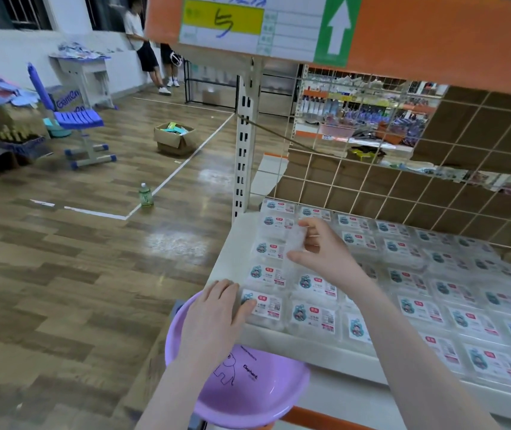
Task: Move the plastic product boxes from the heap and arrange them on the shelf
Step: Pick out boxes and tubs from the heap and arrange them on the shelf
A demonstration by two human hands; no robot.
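Flat clear plastic boxes [313, 316], labelled, tile the white shelf [232, 262]. Right hand [319, 249] pinches one clear box [294, 240]; left hand [217, 311] rests flat, fingers straight, on corner box [263, 308].

Boxes [314, 318]: clear, labels white with blue cartoon, red tags. Basin [248, 389]: lilac, elephant outline. Shelf [232, 259]: off-white.
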